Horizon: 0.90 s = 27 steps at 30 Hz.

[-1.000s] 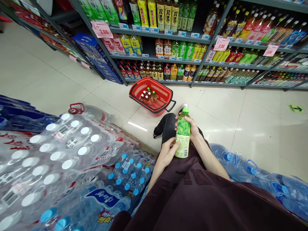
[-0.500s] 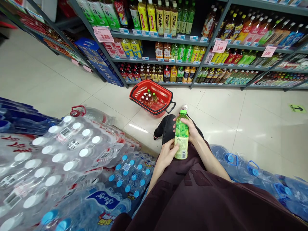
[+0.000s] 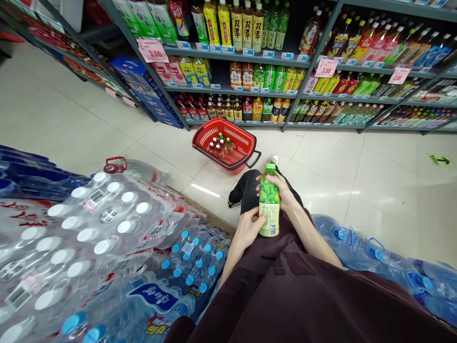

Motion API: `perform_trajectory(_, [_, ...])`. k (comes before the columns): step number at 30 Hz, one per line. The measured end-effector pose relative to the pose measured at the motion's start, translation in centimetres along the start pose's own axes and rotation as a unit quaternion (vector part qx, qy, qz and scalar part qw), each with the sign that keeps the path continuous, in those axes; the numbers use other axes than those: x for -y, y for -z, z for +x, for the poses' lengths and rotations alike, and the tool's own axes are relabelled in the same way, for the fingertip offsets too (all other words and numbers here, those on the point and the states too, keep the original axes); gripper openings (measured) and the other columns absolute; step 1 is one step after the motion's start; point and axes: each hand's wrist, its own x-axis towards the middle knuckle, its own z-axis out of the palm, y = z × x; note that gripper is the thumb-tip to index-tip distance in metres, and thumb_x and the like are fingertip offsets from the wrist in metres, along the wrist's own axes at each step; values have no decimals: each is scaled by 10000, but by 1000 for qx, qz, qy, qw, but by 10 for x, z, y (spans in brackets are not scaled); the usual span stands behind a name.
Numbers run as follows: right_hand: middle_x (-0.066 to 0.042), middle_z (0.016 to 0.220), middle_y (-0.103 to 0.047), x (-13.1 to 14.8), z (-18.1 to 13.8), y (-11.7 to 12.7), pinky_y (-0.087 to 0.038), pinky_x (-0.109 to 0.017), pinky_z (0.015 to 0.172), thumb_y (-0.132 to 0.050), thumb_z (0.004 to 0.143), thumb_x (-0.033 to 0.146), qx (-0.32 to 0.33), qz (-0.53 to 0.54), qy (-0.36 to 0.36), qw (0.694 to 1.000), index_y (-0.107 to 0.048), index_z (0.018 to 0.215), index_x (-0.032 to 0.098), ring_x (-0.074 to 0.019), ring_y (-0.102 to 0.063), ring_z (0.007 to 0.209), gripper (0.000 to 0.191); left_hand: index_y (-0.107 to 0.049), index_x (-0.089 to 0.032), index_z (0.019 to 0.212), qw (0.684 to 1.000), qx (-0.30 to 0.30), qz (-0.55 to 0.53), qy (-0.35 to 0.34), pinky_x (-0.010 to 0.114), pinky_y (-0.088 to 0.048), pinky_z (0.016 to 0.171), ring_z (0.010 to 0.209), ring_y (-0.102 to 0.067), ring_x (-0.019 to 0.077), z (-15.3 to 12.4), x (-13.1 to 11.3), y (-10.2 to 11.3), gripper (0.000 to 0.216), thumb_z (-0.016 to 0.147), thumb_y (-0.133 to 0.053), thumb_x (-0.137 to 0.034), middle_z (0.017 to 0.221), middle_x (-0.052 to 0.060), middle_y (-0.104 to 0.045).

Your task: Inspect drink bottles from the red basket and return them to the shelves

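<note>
Fruit-labelled drink bottle sits grasped in my left hand and right hand. Beyond it, shelved bottles read "双萃".

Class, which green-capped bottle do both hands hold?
The bottle picturing round green fruit: the left hand grips it low, the right hand higher. Other green-capped bottles sit in the red basket and on the shelves.

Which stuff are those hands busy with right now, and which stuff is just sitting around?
In the hands:
- green-capped bottle, held by the left hand and right hand

Around, not in the hands:
- red basket on the floor, bottles inside; maybe it belongs too
- shelved drinks
- white-capped bottle packs
- blue-capped bottle pack
</note>
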Motion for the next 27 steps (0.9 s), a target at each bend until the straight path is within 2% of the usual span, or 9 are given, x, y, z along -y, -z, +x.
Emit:
perform_trajectory(8, [-31,951,-742,1,-1,-4,-630,-281,555,-835,759,323,-17,-11,-7,1000,-601,1036,194,-157,-702,647,385,-696,-120,965,1000,-12,20,4,255,-448,655,741,-602,193,-1,-5,-1,407,861,-497,-460,841,62,-676])
perform_trajectory(14, [-24,931,-730,2,-2,-7,-638,-316,566,-848,744,333,-17,-18,-9,1000,-595,1022,203,-169,-701,646,398,-707,-119,912,998,-40,46,6,255,-464,638,753,-646,210,-2,-11,-2,458,896,-444,-494,830,77,-709])
perform_trajectory(17, [-21,961,-725,1,-3,-4,-649,-331,589,-856,733,317,-5,-14,-3,1000,-569,1044,221,-178,-713,676,434,-727,-116,958,997,-50,57,8,265,-477,647,761,-661,221,-3,-11,-2,511,916,-442,-539,844,84,-724])
perform_trajectory(22, [-16,1076,-708,0,-4,2,-675,-363,684,-881,660,196,52,-13,10,999,-529,1143,256,-195,-733,802,600,-730,-111,1062,998,-49,35,3,276,-501,674,778,-685,233,-2,-7,-1,504,909,-501,-533,844,82,-727])
perform_trajectory(27, [-10,1090,-691,1,-4,3,-682,-378,723,-892,637,165,63,-5,10,998,-518,1189,275,-203,-721,893,675,-730,-115,1041,998,-48,33,8,283,-518,699,809,-708,246,-2,-6,-1,498,914,-509,-543,872,91,-744])
